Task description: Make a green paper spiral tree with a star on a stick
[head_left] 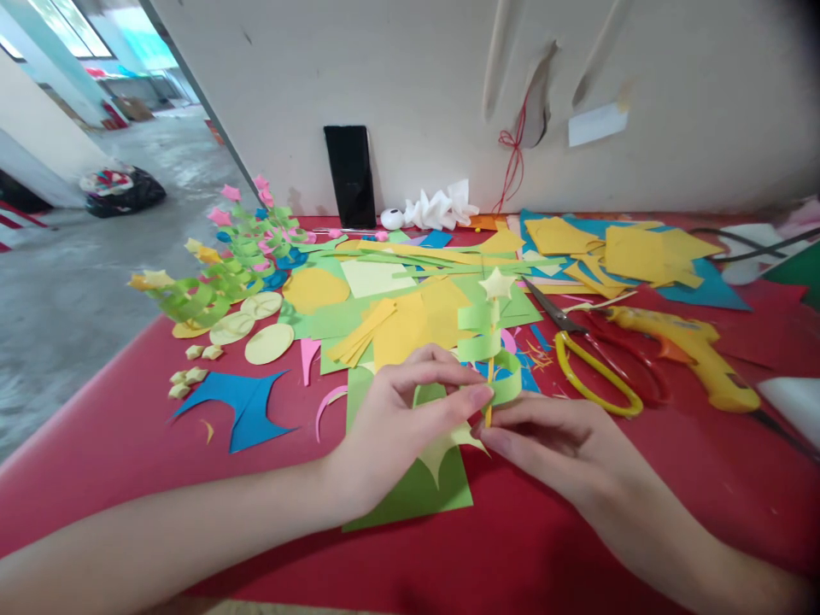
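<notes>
Here both the left hand and right hand pinch the paper tree.

Table: you work at a red table that meets the pale wall at its far edge.
Near you: a green sheet lies flat in front of you; a blue cut-out sits to your left, with small folded stars beside it.
Middle: yellow strips overlap green paper; pale yellow discs lie just left of them.
Right: yellow-handled scissors rest next to a yellow glue gun.
Far right: yellow sheets cover blue paper.
Far left: your finished green paper spirals crowd the edge.
</notes>
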Motion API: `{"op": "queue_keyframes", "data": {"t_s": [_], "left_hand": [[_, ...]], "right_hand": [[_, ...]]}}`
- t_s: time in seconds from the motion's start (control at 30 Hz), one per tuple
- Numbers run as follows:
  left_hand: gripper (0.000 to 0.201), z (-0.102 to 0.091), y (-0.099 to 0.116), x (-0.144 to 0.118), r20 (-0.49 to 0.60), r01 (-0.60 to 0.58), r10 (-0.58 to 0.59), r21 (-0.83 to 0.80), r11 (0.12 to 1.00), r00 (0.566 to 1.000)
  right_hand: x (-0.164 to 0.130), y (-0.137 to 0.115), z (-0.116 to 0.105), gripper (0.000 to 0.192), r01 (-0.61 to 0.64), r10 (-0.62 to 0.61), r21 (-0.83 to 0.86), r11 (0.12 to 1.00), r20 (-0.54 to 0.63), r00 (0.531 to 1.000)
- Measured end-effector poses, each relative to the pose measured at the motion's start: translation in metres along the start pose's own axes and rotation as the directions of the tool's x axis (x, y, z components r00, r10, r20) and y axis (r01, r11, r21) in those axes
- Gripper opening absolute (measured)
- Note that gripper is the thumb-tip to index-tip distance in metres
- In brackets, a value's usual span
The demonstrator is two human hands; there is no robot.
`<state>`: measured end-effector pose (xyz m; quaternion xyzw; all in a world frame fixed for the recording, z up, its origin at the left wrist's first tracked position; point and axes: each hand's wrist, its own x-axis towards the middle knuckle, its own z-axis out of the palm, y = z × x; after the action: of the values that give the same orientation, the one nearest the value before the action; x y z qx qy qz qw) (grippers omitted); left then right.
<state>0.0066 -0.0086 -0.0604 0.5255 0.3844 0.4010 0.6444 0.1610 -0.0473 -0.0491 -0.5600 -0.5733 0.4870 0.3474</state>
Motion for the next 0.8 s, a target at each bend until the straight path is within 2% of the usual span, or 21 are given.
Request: {"op": "queue_keyframes", "data": {"t_s": [0.1,0.23,0.43,0.6,0.8], "left_hand": [[0.006,0.0,0.002,0.0,0.004,-0.002,0.002,-0.017,1.0,1.0],[0.007,-0.001,0.003,0.001,-0.022,-0.015,0.014,-0.03,0.999,1.0],[0.013,0.001,0.002,0.0,-0.016,0.046,-0.048,-0.115,0.992,0.999],[0.012,0.003,0.004,-0.002,0.019,0.063,-0.061,-0.127,0.99,0.998],[0.012,0.004,0.001,-0.003,0.073,0.062,-0.058,-0.056,0.996,0.996]], "right_hand": [[0.001,0.005,0.0,0.02,-0.006,0.005,0.025,1.0,0.056,0.998],[0.003,0.011,0.0,0.025,-0.014,0.013,0.012,1.0,0.043,0.999],[0.004,0.013,0.001,0.023,0.022,-0.018,-0.033,0.999,0.134,0.991],[-0.002,0.005,0.003,0.017,0.023,-0.025,0.038,0.999,0.048,0.999],[-0.002,-0.003,0.001,0.018,0.037,-0.037,-0.044,0.998,0.019,0.999]]}}
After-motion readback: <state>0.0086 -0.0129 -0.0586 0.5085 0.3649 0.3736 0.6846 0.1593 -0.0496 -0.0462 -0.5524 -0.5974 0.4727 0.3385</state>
